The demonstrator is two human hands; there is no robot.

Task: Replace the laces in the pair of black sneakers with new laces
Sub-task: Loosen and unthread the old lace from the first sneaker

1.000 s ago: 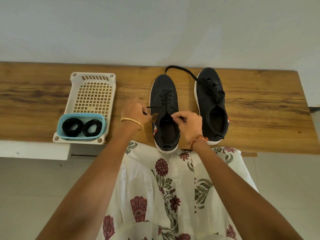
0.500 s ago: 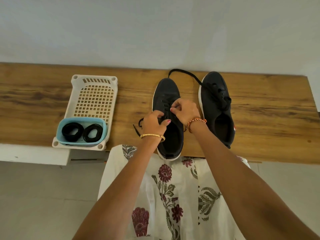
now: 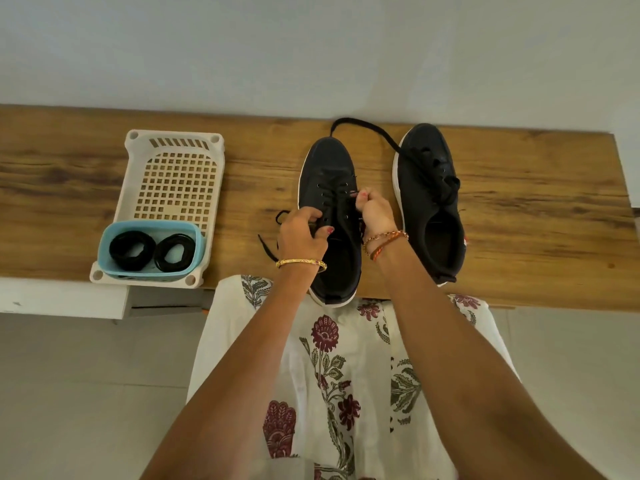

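Basket (image 3: 138, 188) left of sneakers (image 3: 329, 174); tub (image 3: 104, 251) in basket; all on bench (image 3: 536, 220).

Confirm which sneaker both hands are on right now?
The left sneaker, nearer the white basket. The left hand and right hand are both at its lace; the right sneaker sits untouched.
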